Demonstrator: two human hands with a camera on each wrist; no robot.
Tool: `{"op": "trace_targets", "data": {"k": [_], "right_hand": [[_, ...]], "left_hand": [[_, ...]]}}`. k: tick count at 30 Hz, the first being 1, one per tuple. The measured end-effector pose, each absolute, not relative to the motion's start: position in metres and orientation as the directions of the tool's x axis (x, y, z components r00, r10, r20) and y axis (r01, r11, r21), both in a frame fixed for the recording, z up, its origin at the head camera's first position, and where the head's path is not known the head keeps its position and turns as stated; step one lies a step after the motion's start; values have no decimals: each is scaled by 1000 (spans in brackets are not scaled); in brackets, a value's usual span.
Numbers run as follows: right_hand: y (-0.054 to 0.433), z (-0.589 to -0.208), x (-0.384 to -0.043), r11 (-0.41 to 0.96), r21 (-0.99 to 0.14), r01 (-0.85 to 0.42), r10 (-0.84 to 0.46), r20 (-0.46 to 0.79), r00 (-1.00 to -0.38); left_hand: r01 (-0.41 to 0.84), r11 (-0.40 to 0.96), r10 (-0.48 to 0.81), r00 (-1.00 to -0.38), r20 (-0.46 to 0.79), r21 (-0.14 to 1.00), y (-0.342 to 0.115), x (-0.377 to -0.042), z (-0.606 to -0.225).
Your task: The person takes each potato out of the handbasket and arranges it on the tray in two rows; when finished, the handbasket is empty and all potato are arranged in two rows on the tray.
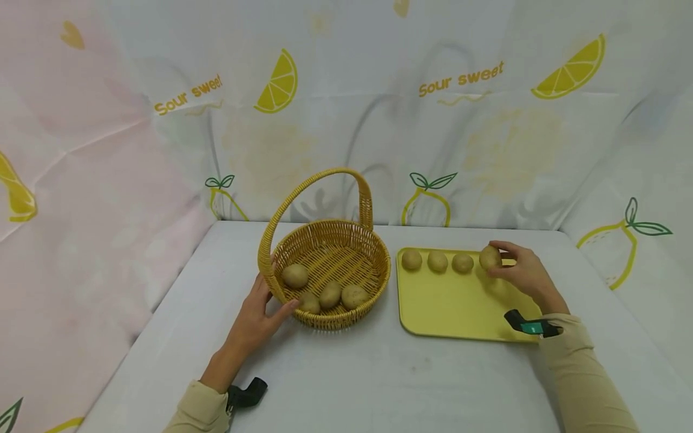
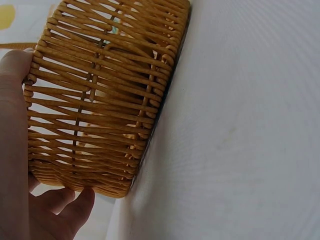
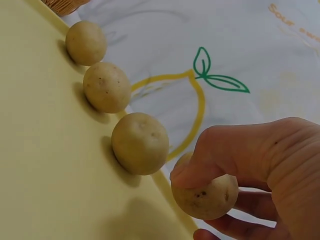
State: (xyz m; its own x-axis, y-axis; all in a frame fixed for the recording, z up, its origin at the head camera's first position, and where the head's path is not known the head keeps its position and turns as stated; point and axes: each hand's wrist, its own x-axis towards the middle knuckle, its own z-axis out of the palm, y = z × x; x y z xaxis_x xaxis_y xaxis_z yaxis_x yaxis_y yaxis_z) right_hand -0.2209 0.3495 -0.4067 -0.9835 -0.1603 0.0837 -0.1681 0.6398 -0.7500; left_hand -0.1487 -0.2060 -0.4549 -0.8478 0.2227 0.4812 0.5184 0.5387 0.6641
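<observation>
My right hand (image 1: 524,273) pinches a potato (image 1: 489,258) between thumb and fingers over the tray's back right part. Three potatoes stand in a row along the back of the yellow tray (image 1: 449,300), the nearest being a round potato (image 3: 140,143) in the right wrist view. At the left, my left hand (image 1: 258,316) grips the wicker basket (image 1: 325,322), its thumb at the rim and its fingers against the outer side. Several potatoes lie inside the basket toward its front and left, among them one potato (image 1: 295,276) by the left wall.
The basket's tall handle (image 1: 319,174) arches above it. A white cloth covers the table (image 1: 379,379). Behind it hangs a printed curtain (image 1: 346,120) with lemons and lettering. The tray lies to the right of the basket, a narrow gap between them.
</observation>
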Motion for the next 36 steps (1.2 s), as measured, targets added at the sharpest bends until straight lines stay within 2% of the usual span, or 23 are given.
{"op": "trace_targets", "data": {"k": [17,26,36], "right_hand": [[355,-431,-230,648,-733,-208,-181,116,-977],[356,-435,-231,648,-732,-208,-211,89,-973],[356,-434,-231,636,-731,-247,-236,120,-964]], "left_hand": [[516,543,224,-849,478,663,-205,-148,-455],[518,552,228,-847,480,653,-205,-148,-454],[524,553,228,-843,487,648,-206,-149,-455]]}}
